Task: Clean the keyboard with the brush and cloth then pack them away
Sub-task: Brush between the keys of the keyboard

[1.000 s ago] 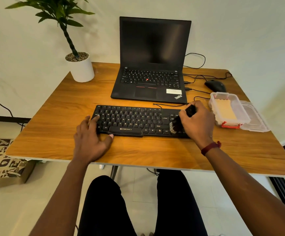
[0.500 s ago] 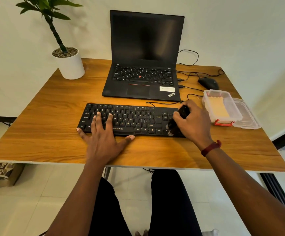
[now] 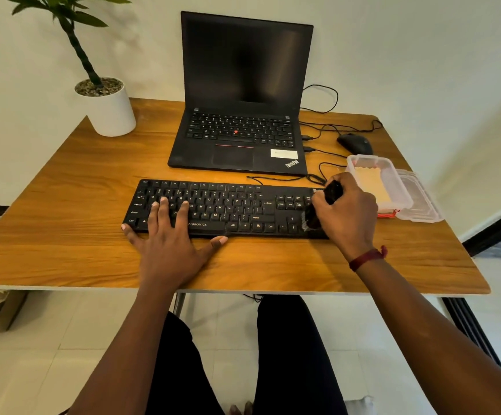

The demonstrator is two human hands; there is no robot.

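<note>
Keyboard (image 3: 228, 208) black; left hand (image 3: 171, 244) flat on keys; right hand (image 3: 346, 211) grips black brush (image 3: 322, 205).

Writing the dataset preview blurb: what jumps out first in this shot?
The black full-size keyboard at the centre of the wooden desk, with the left hand resting flat on its left keys and the right hand gripping a black brush at its right end. Behind it stands an open black laptop; at right, a clear plastic box holds a yellow cloth.
</note>
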